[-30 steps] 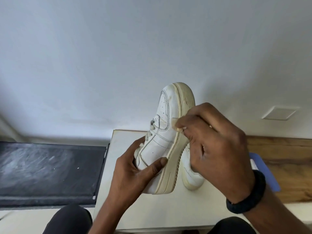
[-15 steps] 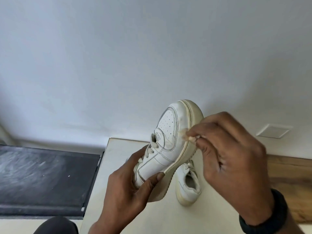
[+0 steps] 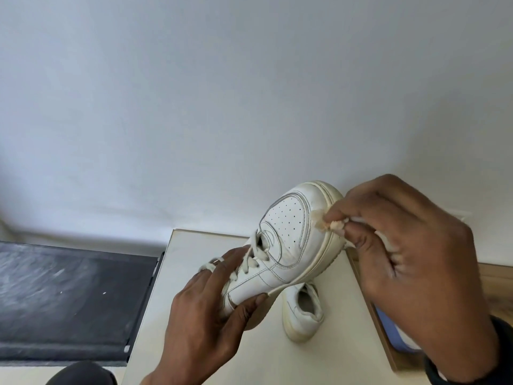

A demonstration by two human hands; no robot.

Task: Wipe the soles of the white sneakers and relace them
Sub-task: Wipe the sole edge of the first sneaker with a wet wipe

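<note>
My left hand (image 3: 205, 315) grips a white sneaker (image 3: 288, 234) round its heel and laces, toe raised toward the wall, above the pale table (image 3: 194, 273). My right hand (image 3: 402, 262) pinches a small crumpled wipe (image 3: 327, 222) against the sneaker's cream sole edge near the toe. The second white sneaker (image 3: 304, 312) stands on the table beneath the held one, partly hidden by it.
A dark mat-like surface (image 3: 69, 301) lies left of the table. A blue flat object (image 3: 394, 332) sits on a wooden surface (image 3: 497, 287) to the right, partly behind my right hand. A plain white wall fills the background.
The held sneaker has tipped so its upper faces me more. My right hand with the wipe has moved up along the sole edge toward the toe. The view has tilted upward.
</note>
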